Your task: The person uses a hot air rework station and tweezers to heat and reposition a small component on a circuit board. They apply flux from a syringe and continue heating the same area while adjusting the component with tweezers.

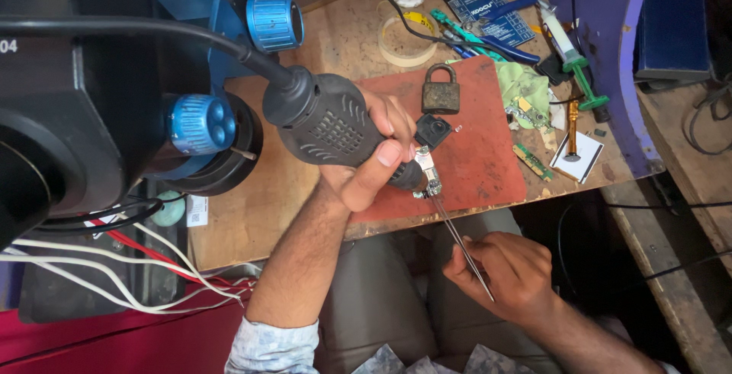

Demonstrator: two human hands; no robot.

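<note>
The left hand point(366, 157) is wrapping closed around the black handle of a hot-air rework tool point(328, 126), fingers over the vented grip and thumb pressing along its underside, while the tool's thick black cable point(137, 27) is running off to the left. The nozzle end is pointing down at a small circuit board point(428, 172) that is lying on the red work mat point(473, 145), near the mat's front edge. The right hand point(507, 271) is sitting lower, off the front of the wooden counter point(252, 199) above the person's lap, and is pinching a pair of slim metal tweezers point(457, 240) whose tips are reaching up to the lower end of the board. Just beside the board, a small black square part point(433, 130) is resting on the mat, and a rusty padlock point(441, 90) is lying further back. A ring of tape point(404, 42) is sitting behind the mat, and a microscope point(91, 115) with blue knobs is standing at the left.
</note>
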